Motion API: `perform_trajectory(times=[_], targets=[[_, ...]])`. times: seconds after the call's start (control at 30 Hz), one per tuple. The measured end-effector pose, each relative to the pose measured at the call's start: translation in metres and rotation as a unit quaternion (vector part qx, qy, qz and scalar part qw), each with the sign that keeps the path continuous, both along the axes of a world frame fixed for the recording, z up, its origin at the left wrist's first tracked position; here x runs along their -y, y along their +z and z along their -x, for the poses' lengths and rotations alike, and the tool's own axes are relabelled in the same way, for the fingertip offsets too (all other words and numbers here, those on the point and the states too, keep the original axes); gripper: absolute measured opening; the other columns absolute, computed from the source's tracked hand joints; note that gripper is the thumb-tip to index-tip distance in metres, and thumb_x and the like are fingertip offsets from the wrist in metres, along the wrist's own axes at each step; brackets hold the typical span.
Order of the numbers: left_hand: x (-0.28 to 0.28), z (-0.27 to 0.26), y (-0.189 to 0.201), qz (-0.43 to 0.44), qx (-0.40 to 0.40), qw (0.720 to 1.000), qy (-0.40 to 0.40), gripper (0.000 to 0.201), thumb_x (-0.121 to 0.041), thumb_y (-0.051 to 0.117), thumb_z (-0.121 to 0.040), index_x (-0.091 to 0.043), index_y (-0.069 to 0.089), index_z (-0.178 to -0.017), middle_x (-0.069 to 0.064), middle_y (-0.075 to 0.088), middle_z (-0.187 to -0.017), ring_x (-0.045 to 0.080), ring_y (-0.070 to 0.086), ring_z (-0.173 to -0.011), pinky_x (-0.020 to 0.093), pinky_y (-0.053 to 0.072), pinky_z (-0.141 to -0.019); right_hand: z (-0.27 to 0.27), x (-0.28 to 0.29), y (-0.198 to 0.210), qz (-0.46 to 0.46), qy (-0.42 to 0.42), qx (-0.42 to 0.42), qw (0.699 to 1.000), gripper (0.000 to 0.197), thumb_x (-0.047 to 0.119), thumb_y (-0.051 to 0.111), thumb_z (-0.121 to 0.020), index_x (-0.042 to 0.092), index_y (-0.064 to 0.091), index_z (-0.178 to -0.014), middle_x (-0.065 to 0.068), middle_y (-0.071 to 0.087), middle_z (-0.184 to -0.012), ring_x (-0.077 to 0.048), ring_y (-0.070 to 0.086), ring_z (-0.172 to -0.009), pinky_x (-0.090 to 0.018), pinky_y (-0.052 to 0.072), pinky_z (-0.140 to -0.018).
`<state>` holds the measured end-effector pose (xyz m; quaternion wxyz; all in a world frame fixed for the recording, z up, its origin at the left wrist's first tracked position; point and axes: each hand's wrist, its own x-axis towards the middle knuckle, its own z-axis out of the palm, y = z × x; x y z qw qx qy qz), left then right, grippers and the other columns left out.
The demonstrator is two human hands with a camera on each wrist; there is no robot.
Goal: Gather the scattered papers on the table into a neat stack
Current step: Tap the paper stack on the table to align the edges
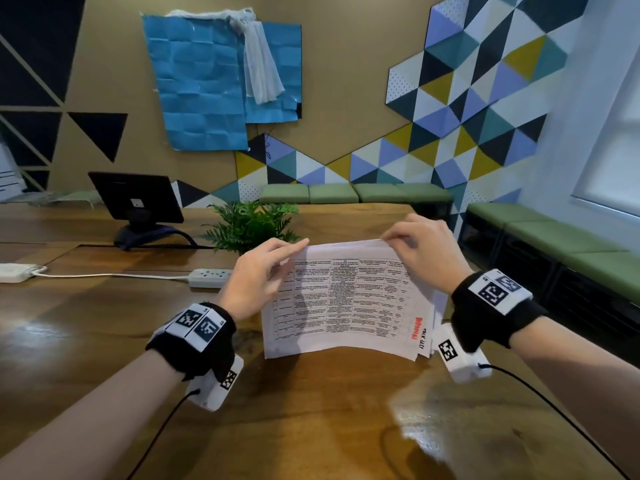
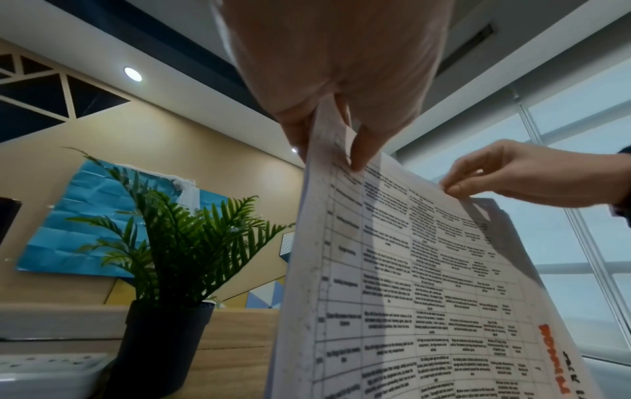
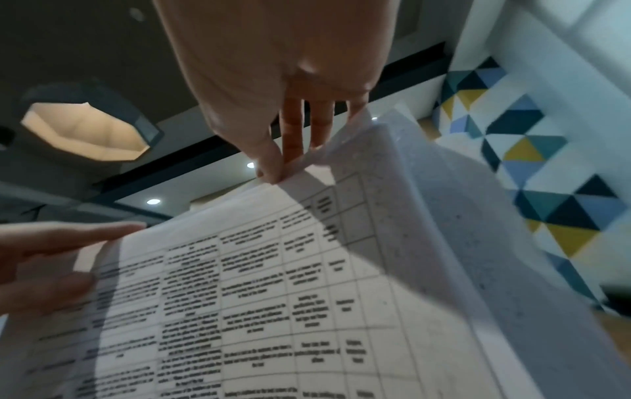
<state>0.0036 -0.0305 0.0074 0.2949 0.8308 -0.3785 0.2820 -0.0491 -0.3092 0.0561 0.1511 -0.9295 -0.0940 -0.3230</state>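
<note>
A bundle of white papers printed with a table stands upright on its lower edge on the wooden table. My left hand pinches the papers' upper left edge between thumb and fingers. My right hand pinches the top right edge, thumb in front and fingers behind. The front sheet bows slightly toward me. Some sheets stick out unevenly at the lower right corner. The same bundle fills the right wrist view.
A potted fern stands just behind the papers, close to my left hand. A white power strip and its cable lie to the left. A dark tablet on a stand sits at the back left. Green benches line the wall.
</note>
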Motion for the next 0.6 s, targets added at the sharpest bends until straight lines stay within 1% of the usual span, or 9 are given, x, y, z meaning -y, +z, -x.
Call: perform_trajectory(times=[0.07,0.13,0.17,0.23,0.3,0.37,0.43,0.53,0.6], targets=[[0.002,-0.001,0.0,0.016,-0.013,1.0,-0.006,0.046,-0.005,0.056,-0.092,-0.019,0.055,-0.136,-0.002,0.063,-0.11,0.009,0.056,-0.09,0.001,0.041,-0.075,0.004,0.009,-0.005,0.004,-0.041,-0.015,0.999,0.027,0.012,0.053,-0.09,0.018,0.075,-0.105,-0.006,0.068,-0.104,-0.026,0.06,-0.099,-0.047,0.044,-0.094],[0.004,-0.001,0.001,0.021,-0.023,0.999,-0.015,0.045,-0.005,0.055,-0.092,-0.019,0.055,-0.135,-0.007,0.059,-0.109,0.014,0.059,-0.091,0.013,0.048,-0.078,0.009,0.013,-0.012,0.118,-0.099,-0.015,0.988,0.037,0.012,0.055,-0.088,0.017,0.065,-0.123,-0.01,0.061,-0.13,-0.03,0.053,-0.121,-0.051,0.034,-0.105],[0.004,-0.001,0.001,0.021,-0.025,0.999,-0.018,0.045,-0.005,0.055,-0.092,-0.019,0.055,-0.135,-0.008,0.058,-0.108,0.017,0.06,-0.091,0.02,0.05,-0.079,0.012,0.011,-0.015,0.172,-0.102,-0.017,0.98,0.046,0.016,0.056,-0.087,0.016,0.056,-0.133,-0.01,0.052,-0.142,-0.029,0.046,-0.132,-0.055,0.027,-0.109],[0.005,-0.002,0.002,0.019,-0.029,0.999,-0.021,0.044,-0.005,0.055,-0.093,-0.019,0.055,-0.135,-0.008,0.058,-0.108,0.019,0.062,-0.092,0.029,0.051,-0.079,0.016,0.001,-0.016,0.219,-0.076,-0.041,0.972,0.066,0.035,0.05,-0.09,0.018,0.028,-0.15,-0.004,0.028,-0.158,-0.023,0.028,-0.145,-0.06,0.011,-0.115],[0.004,-0.002,0.002,0.016,-0.029,0.999,-0.02,0.044,-0.005,0.055,-0.093,-0.02,0.055,-0.134,-0.007,0.059,-0.108,0.02,0.062,-0.091,0.028,0.051,-0.079,0.013,-0.01,-0.013,0.229,-0.054,-0.074,0.969,0.071,0.05,0.039,-0.091,0.027,0.013,-0.153,0.003,0.018,-0.161,-0.021,0.016,-0.149,-0.062,-0.002,-0.115],[0.002,-0.001,0.002,0.01,-0.03,0.999,-0.014,0.045,-0.006,0.055,-0.093,-0.021,0.055,-0.135,-0.007,0.059,-0.107,0.017,0.061,-0.091,0.02,0.049,-0.077,0.005,-0.015,-0.011,0.247,-0.068,-0.103,0.961,0.062,0.052,0.031,-0.093,0.031,0.019,-0.151,0.006,0.03,-0.157,-0.021,0.018,-0.148,-0.063,-0.011,-0.111],[0.001,0.0,0.002,0.009,-0.032,0.999,-0.008,0.045,-0.007,0.054,-0.093,-0.022,0.054,-0.135,-0.007,0.058,-0.104,0.015,0.059,-0.088,0.011,0.045,-0.074,0.0,-0.014,-0.008,0.236,-0.1,-0.124,0.959,0.05,0.043,0.031,-0.097,0.03,0.034,-0.145,0.006,0.047,-0.146,-0.02,0.029,-0.143,-0.063,-0.016,-0.109],[0.001,0.003,0.001,0.021,-0.042,0.999,0.004,0.045,-0.006,0.055,-0.093,-0.022,0.054,-0.135,-0.007,0.057,-0.101,0.012,0.056,-0.084,0.004,0.04,-0.07,0.0,0.001,-0.001,0.2,-0.138,-0.141,0.96,0.043,0.04,0.038,-0.094,0.029,0.049,-0.134,0.004,0.06,-0.129,-0.021,0.042,-0.133,-0.064,-0.012,-0.11],[0.003,0.005,0.001,0.065,-0.071,0.995,0.009,0.051,-0.004,0.056,-0.091,-0.021,0.051,-0.139,-0.003,0.058,-0.103,0.008,0.055,-0.086,0.003,0.04,-0.076,0.003,0.019,0.002,0.135,-0.153,-0.178,0.963,0.039,0.043,0.049,-0.089,0.028,0.057,-0.124,0.004,0.063,-0.121,-0.023,0.046,-0.127,-0.063,-0.004,-0.112]])
